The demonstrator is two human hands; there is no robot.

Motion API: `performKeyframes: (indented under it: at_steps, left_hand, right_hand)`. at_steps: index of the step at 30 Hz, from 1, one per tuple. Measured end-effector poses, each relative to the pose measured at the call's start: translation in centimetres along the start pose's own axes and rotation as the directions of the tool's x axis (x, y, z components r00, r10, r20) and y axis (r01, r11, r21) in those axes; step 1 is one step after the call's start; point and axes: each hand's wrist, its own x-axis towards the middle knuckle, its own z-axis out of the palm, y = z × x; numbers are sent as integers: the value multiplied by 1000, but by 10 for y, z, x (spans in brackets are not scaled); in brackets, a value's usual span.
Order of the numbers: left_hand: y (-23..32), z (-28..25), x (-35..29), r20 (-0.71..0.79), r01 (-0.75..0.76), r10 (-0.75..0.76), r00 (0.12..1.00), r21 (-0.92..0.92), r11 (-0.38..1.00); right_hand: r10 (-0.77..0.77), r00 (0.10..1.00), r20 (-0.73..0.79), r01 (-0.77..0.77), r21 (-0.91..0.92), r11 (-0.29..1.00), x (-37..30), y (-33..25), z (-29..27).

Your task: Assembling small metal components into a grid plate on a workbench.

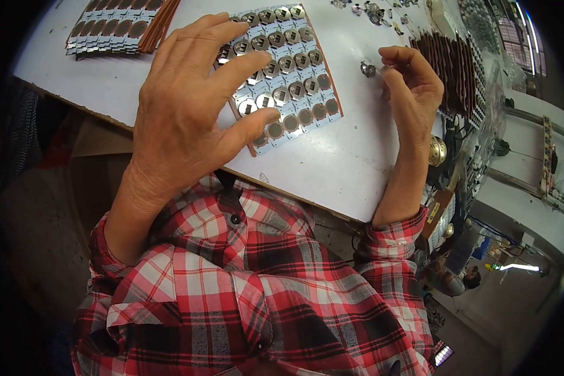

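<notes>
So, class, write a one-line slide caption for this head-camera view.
Left hand spread over a panel of small round parts on a white table; right hand pinching one small metal part.

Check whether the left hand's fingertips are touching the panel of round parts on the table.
Touching. The head view shows the left hand spread over the panel, its fingertips pressed onto the rows of round parts with no gap visible.

The left hand [188, 106] lies spread, fingers down, on a panel [294, 75] of small round metal parts that rests on the white desk [332, 163], near its front edge. The right hand [410, 81] pinches one small silvery part [368, 69] between thumb and fingertips, just above the desk beside the panel's right edge. Another such panel [109, 28] sits toward the desk's far left corner, and stacked brown strips [448, 62] stand along the right edge.
</notes>
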Motion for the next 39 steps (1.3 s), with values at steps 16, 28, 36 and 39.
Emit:
performKeyframes:
  at_steps: [16, 28, 36, 39]
  left_hand:
    - [-5, 1, -3, 9, -15, 15, 1000, 5, 1000]
    - [-7, 2, -4, 4, -21, 21, 1000, -3, 1000]
    - [-8, 3, -7, 2, -18, 17, 1000, 14, 1000]
    - [-12, 5, -13, 20, -18, 18, 1000, 20, 1000]
  right_hand:
    - [-122, 992, 29, 118, 122, 986, -3, -13, -10]
    - [-65, 937, 344, 129, -166, 978, -4, -7, -21]
    - [-22, 947, 321, 84, -180, 980, -7, -4, -13]
    - [-99, 959, 264, 143, -152, 978, -8, -4, -11]
